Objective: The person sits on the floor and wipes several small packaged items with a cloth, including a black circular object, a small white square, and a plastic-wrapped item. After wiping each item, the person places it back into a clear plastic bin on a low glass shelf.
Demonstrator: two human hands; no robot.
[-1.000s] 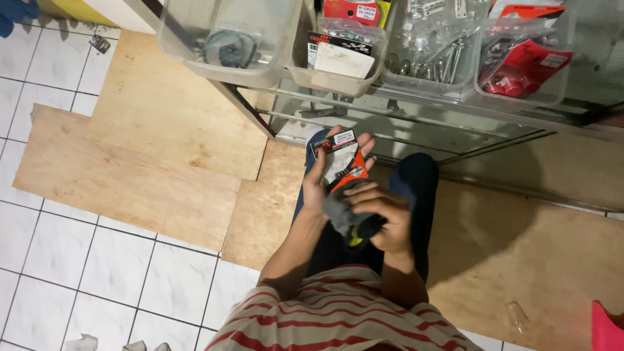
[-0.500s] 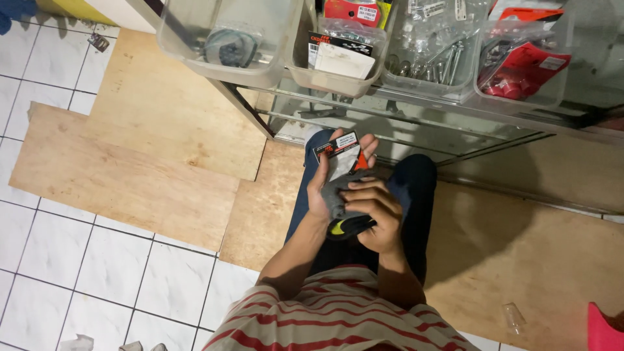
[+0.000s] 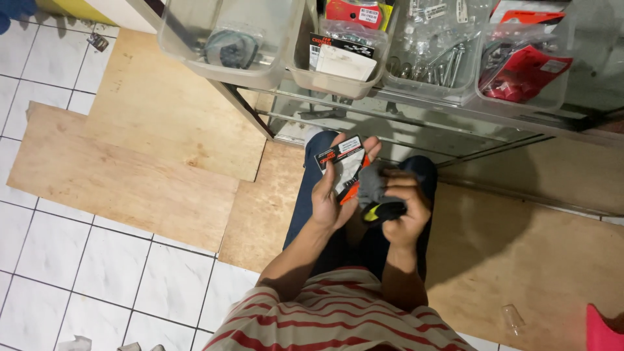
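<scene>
Two hands clamped | left hand (image 3: 331, 198): black-red-white carded packet (image 3: 342, 164) | right hand (image 3: 404, 209): grey-yellow glove (image 3: 377, 198)

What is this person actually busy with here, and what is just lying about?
In hand:
- left hand holding a flat packet
- right hand gripping a grey and yellow glove

Lying about:
- clear bins of screws and packets on the shelf
- plywood sheets on the tiled floor
- small clear cup
</scene>
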